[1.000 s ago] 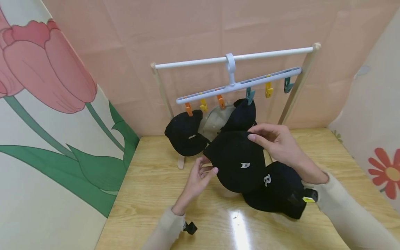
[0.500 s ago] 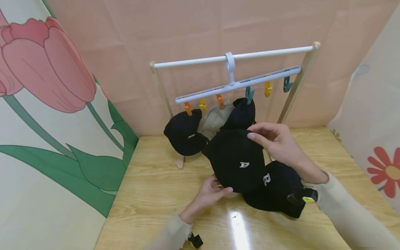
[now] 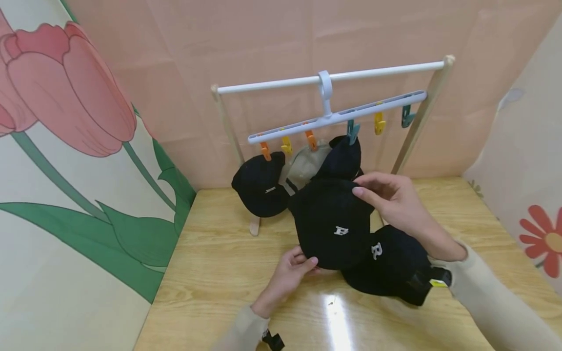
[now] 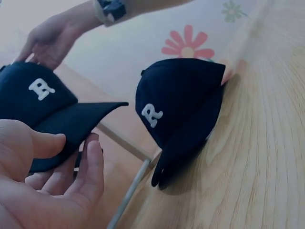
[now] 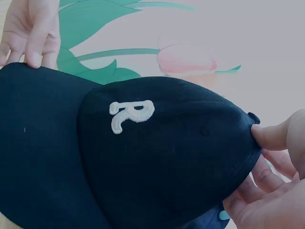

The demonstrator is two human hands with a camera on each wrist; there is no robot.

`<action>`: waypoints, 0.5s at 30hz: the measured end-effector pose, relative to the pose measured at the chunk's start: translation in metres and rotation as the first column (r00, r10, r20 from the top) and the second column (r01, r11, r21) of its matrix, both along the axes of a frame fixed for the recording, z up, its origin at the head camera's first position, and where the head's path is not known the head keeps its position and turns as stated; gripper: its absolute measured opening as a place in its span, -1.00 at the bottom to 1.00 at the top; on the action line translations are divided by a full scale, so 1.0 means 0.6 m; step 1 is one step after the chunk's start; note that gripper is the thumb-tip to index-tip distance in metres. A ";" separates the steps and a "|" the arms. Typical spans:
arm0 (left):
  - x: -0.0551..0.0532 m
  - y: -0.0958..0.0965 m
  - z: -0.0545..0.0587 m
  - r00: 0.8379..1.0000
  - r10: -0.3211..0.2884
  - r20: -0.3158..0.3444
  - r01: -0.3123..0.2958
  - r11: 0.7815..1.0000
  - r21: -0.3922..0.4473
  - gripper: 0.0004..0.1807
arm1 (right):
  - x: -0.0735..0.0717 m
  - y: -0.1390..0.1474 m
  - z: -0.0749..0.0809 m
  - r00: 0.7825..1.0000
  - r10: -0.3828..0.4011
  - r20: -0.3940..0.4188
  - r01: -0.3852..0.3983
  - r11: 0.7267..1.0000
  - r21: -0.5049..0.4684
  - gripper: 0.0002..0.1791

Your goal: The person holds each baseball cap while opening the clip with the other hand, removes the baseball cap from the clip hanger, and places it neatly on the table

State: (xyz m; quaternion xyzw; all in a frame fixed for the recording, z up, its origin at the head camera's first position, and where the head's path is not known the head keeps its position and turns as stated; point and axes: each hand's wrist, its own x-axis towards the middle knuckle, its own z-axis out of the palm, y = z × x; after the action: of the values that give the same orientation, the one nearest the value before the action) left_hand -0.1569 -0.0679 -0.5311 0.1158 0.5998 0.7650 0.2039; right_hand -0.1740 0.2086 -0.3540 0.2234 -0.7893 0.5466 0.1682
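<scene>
A black baseball cap (image 3: 331,214) with a white letter R is held up over the table, brim toward me. My right hand (image 3: 395,202) pinches its crown near the top button, as the right wrist view shows. At the brim's lower left edge is my left hand (image 3: 287,273), thumb on top and fingers underneath in the left wrist view. A second black R cap (image 3: 395,263) lies on the table, partly behind the held one. Beyond it, a black cap (image 3: 261,190), a beige cap (image 3: 305,165) and a dark cap (image 3: 342,161) hang from clips.
A pale blue clip hanger (image 3: 338,117) hangs tilted from the white bar (image 3: 386,73) of a wooden-legged rack. On its right side, a yellow clip (image 3: 379,124) and a dark teal clip (image 3: 407,117) hold nothing. The wooden table (image 3: 197,287) meets a pink backdrop.
My left hand has moved from the cap's left side down to its brim and now grips the edge. The cap has turned slightly, while my right hand keeps its pinch.
</scene>
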 end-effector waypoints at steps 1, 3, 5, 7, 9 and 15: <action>-0.001 -0.003 0.000 1.000 0.000 -0.003 0.000 1.000 0.010 -0.71 | 0.001 0.001 0.000 1.000 -0.005 0.006 0.005 1.000 0.002 -0.80; -0.003 -0.010 0.002 1.000 -0.008 -0.008 0.008 1.000 0.024 -0.69 | 0.003 0.004 0.000 1.000 -0.012 0.021 0.012 1.000 0.006 -0.80; -0.005 -0.016 0.003 1.000 -0.026 -0.012 0.027 0.999 0.037 -0.66 | 0.005 0.007 0.000 0.999 -0.016 0.030 0.016 1.000 0.014 -0.80; -0.007 -0.021 0.004 0.999 -0.042 -0.024 0.043 0.998 0.049 -0.66 | 0.007 0.010 -0.001 0.999 -0.013 0.036 0.012 1.000 0.015 -0.80; -0.007 -0.026 0.004 0.998 -0.049 -0.044 0.051 0.997 0.058 -0.66 | 0.009 0.013 -0.002 0.999 -0.010 0.040 0.009 1.000 0.019 -0.81; -0.008 -0.032 0.004 0.995 -0.034 -0.094 0.042 0.996 0.085 -0.68 | 0.016 0.021 -0.006 0.999 0.010 0.054 -0.010 1.000 0.005 -0.82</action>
State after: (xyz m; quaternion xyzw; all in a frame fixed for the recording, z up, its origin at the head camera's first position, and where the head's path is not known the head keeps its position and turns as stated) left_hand -0.1620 -0.0871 -0.5288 0.1710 0.5725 0.7802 0.1852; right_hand -0.1643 0.2214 -0.3576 0.2130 -0.7940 0.5510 0.1437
